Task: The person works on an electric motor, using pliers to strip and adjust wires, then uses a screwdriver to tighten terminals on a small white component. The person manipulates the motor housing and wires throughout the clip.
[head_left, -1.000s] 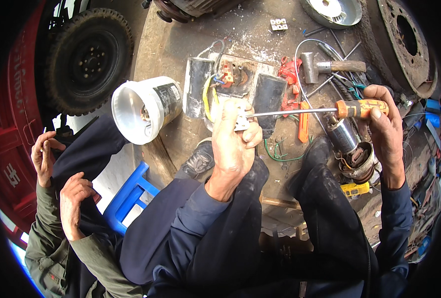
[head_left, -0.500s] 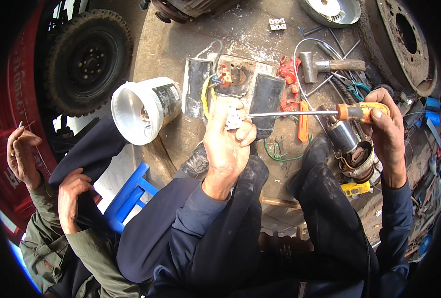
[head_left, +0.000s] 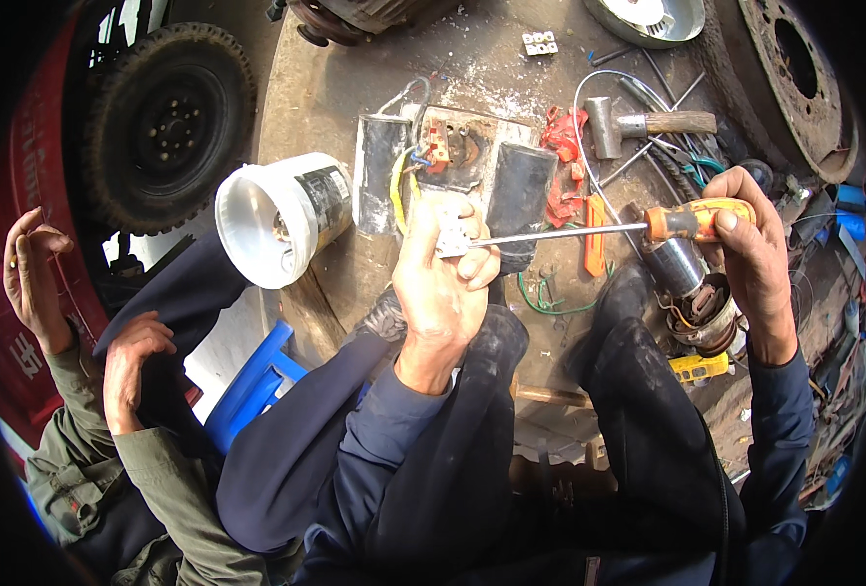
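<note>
My left hand (head_left: 444, 298) is closed around a small white terminal block (head_left: 452, 237), which shows between thumb and fingers; part of it is hidden by them. My right hand (head_left: 753, 249) grips the orange-and-black handle of a screwdriver (head_left: 674, 224). The long shaft lies nearly level, pointing left, and its tip meets the side of the block. Just beyond my left hand sits a metal assembly (head_left: 514, 127) with two black cylinders, a red connector (head_left: 439, 145) and yellow wires (head_left: 398, 191).
A white bucket (head_left: 269, 227) stands left of my left hand. A hammer (head_left: 667, 124), red scraps (head_left: 563, 166), an orange cutter (head_left: 594, 236) and a motor part (head_left: 711, 317) lie rightward. Another terminal block (head_left: 539, 43) lies farther off. A co-worker's hands (head_left: 138, 356) are at left.
The screwdriver and my right hand have shifted slightly left, and the tip now sits a little lower against the block. The co-worker's raised hand has moved a little up and left.
</note>
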`<state>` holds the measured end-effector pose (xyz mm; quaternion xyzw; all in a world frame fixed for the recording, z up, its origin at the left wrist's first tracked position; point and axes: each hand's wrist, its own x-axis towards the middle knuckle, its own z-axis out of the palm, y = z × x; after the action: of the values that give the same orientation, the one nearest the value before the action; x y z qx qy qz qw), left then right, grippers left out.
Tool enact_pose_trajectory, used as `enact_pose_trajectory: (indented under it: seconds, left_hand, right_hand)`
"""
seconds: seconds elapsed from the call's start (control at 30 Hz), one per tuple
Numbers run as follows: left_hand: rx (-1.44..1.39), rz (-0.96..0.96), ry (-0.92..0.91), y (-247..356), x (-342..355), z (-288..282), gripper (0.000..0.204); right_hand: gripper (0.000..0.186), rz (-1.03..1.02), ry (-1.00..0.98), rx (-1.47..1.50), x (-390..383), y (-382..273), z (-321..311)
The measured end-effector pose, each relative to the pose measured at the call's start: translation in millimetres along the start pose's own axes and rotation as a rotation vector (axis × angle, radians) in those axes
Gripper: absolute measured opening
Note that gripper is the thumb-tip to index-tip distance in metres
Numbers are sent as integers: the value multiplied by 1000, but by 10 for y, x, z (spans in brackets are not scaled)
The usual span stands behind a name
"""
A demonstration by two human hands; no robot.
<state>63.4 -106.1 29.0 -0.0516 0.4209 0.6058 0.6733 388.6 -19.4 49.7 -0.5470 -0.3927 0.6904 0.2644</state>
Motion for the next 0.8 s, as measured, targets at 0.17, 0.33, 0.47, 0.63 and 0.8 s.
enact_pose_trajectory:
  seconds: [0.17,0.33,0.47,0.63,0.8]
  left_hand:
    - [-9,-7,-2,-2,-10,-3,38]
    - [-46,-20,-14,2,-11,0,39]
    - [-78,-68,-12,9,-10,2,39]
    - [35,34,49,-8,20,1,29]
    - [81,172,85,-30,20,4,24]
  right_hand:
    - [40,19,-52,54,14,18,-5]
    - [38,32,-74,86,15,79,-71]
    - [38,7,-70,53,43,65,-24]
    - [37,-246,38,-270,-89,-195,179]
    - [34,78,-16,-51,-79,-376,256]
